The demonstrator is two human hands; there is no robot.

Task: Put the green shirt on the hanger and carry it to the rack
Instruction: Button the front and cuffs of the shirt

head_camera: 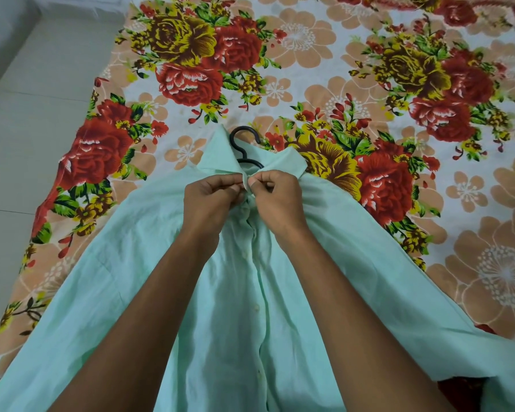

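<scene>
A pale green shirt point(131, 278) lies spread front-up on the bed, collar pointing away from me, its button placket running down the middle. A black plastic hanger point(244, 144) is inside it; only the hook and neck show above the collar. My left hand point(211, 200) and my right hand point(275, 197) meet at the top of the placket just below the collar. Each pinches an edge of the shirt's fabric between thumb and fingers there. The hanger's shoulders are hidden under the cloth.
The bed carries a floral sheet point(309, 69) with red and yellow roses, stretching far and to the right. A pale tiled floor point(27, 114) runs along the bed's left side. No rack is in view.
</scene>
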